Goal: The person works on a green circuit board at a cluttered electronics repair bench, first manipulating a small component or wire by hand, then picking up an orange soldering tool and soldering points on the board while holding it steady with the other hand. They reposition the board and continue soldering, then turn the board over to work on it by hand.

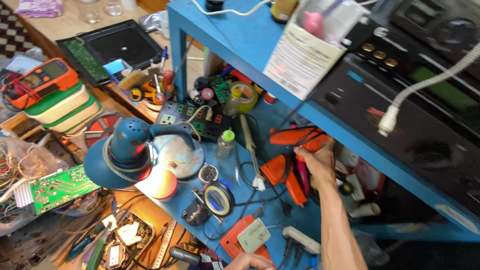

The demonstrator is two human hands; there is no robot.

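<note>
**benchrat:** So what's the right hand (316, 161) doing, right of centre in the frame?

**solderfume:** It's reaching under the blue shelf (240, 40), fingers curled in close around an orange hot-glue-gun-looking tool (300, 137) just above it. Looks like a grip, but the fingertips are tucked behind the tool, so I can't tell how firm the hold is. Another orange gun tool (280, 172) lies just left of the wrist.

**benchrat:** And the left one?

**solderfume:** Only the top of the left hand (250, 261) shows, at the bottom edge. It's touching or right next to an orange box with a pale remote-shaped thing on it (247, 236). Open or closed? Can't tell, most of it is cut off.

**benchrat:** Any containers?

**solderfume:** Clear plastic tub (320, 25) at top centre on the shelf, with a paper label on the front and something pink inside (blurry, no idea what). At the left edge, stacked white boxes with green lids (60, 107), an orange multimeter (37, 80) on top; contents hidden. A small squeeze bottle with a green cap (226, 143) stands mid-frame near the black power strip (192, 122).

**benchrat:** Lamp's on?

**solderfume:** Yep, the blue desk lamp (122, 150) left of centre glows, with a green circuit board (62, 186) beside it.
</note>
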